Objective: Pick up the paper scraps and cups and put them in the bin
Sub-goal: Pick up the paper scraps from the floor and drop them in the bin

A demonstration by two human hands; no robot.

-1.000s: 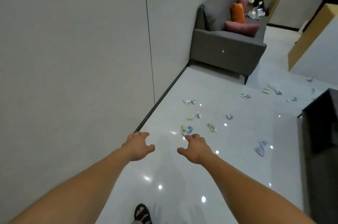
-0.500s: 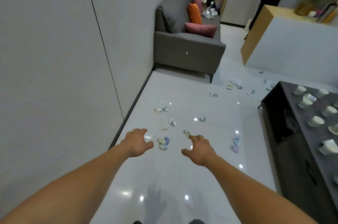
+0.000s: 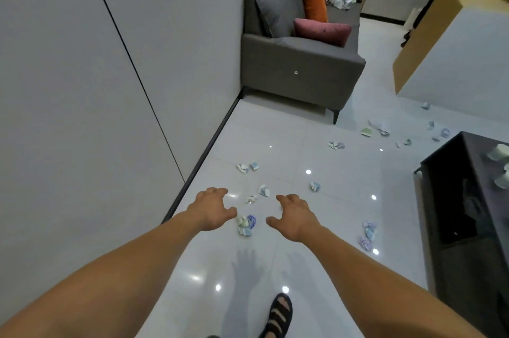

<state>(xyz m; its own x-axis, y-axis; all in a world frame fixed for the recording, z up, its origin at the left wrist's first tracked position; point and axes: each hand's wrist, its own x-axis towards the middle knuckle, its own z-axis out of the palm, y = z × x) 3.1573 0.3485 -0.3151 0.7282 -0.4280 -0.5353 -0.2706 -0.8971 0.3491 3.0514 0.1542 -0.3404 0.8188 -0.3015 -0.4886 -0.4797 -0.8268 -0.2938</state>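
Note:
Crumpled paper scraps and small crushed cups lie scattered on the glossy white floor. A blue-green clump of scraps (image 3: 246,224) lies between my two outstretched hands. My left hand (image 3: 211,208) hovers just left of it, fingers spread and loosely bent, holding nothing. My right hand (image 3: 294,216) hovers to its right, also empty with fingers loosely bent. More scraps lie farther off: a small cup (image 3: 264,190), a pair near the wall (image 3: 247,167), a purple-blue clump (image 3: 367,233). Pale cups (image 3: 499,152) stand on a dark cabinet at the right. No bin is in view.
A grey wall runs along the left. A grey sofa (image 3: 300,70) with orange and pink cushions stands ahead. The dark cabinet (image 3: 468,222) fills the right side; a wood-sided white counter (image 3: 454,56) stands beyond it. My sandalled foot (image 3: 278,315) is on the floor below.
The view has swung back left and down, cutting off most of the cabinet; my foot has come into view. Both hands stay stretched out, empty, on either side of the clump.

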